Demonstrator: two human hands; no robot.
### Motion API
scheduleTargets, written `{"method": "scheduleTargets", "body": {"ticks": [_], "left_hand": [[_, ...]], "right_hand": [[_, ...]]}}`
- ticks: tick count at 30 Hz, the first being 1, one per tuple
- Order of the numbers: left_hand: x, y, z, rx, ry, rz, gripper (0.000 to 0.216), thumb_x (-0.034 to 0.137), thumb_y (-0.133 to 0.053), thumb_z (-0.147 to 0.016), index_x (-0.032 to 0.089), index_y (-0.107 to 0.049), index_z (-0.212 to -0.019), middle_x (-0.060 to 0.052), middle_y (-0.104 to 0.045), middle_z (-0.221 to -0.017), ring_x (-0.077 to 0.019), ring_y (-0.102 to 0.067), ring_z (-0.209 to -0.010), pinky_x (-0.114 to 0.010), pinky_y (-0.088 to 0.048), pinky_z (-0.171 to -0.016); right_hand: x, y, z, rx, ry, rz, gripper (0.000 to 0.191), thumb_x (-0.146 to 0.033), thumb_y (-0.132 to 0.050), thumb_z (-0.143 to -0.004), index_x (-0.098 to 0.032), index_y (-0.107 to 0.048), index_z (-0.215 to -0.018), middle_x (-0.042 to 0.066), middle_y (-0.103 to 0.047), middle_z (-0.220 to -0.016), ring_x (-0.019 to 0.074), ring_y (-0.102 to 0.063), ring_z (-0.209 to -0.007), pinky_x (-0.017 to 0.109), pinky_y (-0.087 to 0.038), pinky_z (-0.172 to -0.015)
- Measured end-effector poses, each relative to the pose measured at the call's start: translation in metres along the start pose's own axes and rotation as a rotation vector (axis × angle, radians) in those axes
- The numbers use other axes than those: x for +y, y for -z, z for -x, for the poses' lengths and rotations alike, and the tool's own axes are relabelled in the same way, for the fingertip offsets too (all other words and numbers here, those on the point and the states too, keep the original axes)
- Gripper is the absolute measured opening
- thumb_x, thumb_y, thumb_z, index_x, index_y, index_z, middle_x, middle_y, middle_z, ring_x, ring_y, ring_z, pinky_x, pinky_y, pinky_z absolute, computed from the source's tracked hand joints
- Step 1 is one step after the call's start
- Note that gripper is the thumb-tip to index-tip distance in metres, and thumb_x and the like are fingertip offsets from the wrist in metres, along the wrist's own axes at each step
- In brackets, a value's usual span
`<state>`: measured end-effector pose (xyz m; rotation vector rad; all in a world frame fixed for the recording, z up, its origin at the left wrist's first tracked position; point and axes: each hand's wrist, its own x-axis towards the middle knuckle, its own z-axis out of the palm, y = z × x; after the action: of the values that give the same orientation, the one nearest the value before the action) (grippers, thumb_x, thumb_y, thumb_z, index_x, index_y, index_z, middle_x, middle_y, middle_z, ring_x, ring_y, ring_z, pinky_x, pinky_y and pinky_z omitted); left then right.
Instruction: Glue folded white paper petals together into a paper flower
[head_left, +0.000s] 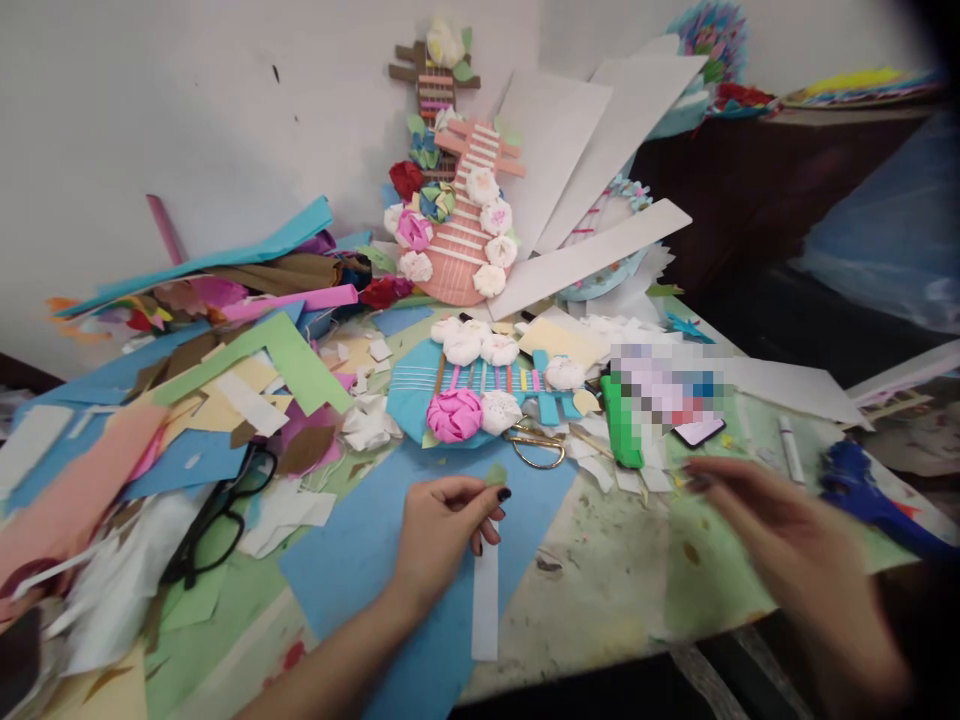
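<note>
My left hand (450,530) is closed in a pinch on a small green paper leaf (496,476), over a blue paper sheet (352,560). Below its fingers a white paper strip (486,610) runs downward; whether the fingers touch it I cannot tell. My right hand (787,560) is above the right side of the table, smeared by motion, so its grip is unclear. Just beyond the left hand lies a blue paper guitar (409,390) with white paper flowers and a pink paper flower (454,415). Gold-handled scissors (538,450) stick out beside it.
Behind, a pink paper guitar (457,250) leans near the wall. Black eyeglasses (217,530) and paper scraps crowd the left. A green object (621,425), a partly blurred-out phone (701,430), a white marker (790,450) and a blue glue gun (862,490) are on the right.
</note>
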<state>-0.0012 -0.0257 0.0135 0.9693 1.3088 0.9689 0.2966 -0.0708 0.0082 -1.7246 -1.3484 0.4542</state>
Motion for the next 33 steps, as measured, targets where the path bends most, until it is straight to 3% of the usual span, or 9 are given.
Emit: {"method": "scheduleTargets", "body": {"ticks": [2, 4, 8, 15, 21, 33], "left_hand": [[-0.001, -0.004, -0.003, -0.011, 0.068, 0.114, 0.028, 0.034, -0.081, -0.059, 0.011, -0.067, -0.055, -0.004, -0.065, -0.049, -0.0085, -0.053, -0.035, -0.016, -0.034, -0.032], [-0.005, -0.006, -0.004, -0.005, 0.12, 0.209, 0.033, 0.038, -0.084, -0.056, 0.01, -0.066, -0.056, -0.004, -0.064, -0.049, -0.0069, -0.051, -0.034, -0.015, -0.03, -0.031], [-0.012, -0.006, -0.005, 0.035, 0.174, 0.3, 0.039, 0.041, -0.086, -0.049, 0.009, -0.066, -0.056, -0.003, -0.062, -0.048, -0.0053, -0.047, -0.033, -0.015, -0.027, -0.031], [-0.018, -0.002, -0.008, 0.042, 0.178, 0.33, 0.04, 0.041, -0.087, -0.048, 0.009, -0.065, -0.055, -0.003, -0.062, -0.047, -0.0064, -0.049, -0.034, -0.015, -0.031, -0.032], [-0.016, 0.0, -0.018, 0.03, 0.165, 0.307, 0.039, 0.04, -0.087, -0.05, 0.009, -0.065, -0.054, -0.002, -0.061, -0.046, -0.0063, -0.049, -0.034, -0.015, -0.031, -0.032], [-0.013, -0.004, -0.025, 0.04, 0.195, 0.326, 0.038, 0.038, -0.088, -0.047, 0.009, -0.064, -0.055, -0.003, -0.061, -0.047, -0.0063, -0.05, -0.036, -0.016, -0.035, -0.034]], "right_hand": [[-0.036, -0.048, 0.006, -0.309, -0.103, -0.288, 0.036, -0.047, -0.063, -0.08, -0.016, -0.074, -0.09, 0.009, -0.071, -0.07, 0.0178, -0.063, -0.057, 0.031, -0.051, -0.056], [-0.063, -0.088, 0.01, -0.5, -0.211, -0.498, 0.035, -0.047, -0.065, -0.077, -0.015, -0.075, -0.088, 0.006, -0.07, -0.064, 0.0168, -0.063, -0.057, 0.029, -0.052, -0.055], [-0.084, -0.131, 0.011, -0.569, -0.419, -0.731, 0.028, -0.044, -0.076, -0.064, -0.016, -0.075, -0.07, 0.003, -0.066, -0.06, 0.0139, -0.059, -0.056, 0.025, -0.048, -0.051], [-0.092, -0.149, 0.014, -0.576, -0.521, -0.796, 0.024, -0.038, -0.076, -0.062, -0.014, -0.073, -0.065, 0.003, -0.065, -0.058, 0.0132, -0.056, -0.054, 0.025, -0.046, -0.051], [-0.096, -0.158, 0.01, -0.511, -0.521, -0.769, 0.014, -0.028, -0.068, -0.064, -0.015, -0.066, -0.06, -0.001, -0.059, -0.053, 0.0106, -0.05, -0.049, 0.022, -0.04, -0.046], [-0.097, -0.172, 0.001, -0.429, -0.552, -0.741, 0.013, -0.024, -0.06, -0.06, -0.017, -0.053, -0.051, -0.007, -0.044, -0.043, 0.006, -0.037, -0.041, 0.02, -0.027, -0.041]]}}
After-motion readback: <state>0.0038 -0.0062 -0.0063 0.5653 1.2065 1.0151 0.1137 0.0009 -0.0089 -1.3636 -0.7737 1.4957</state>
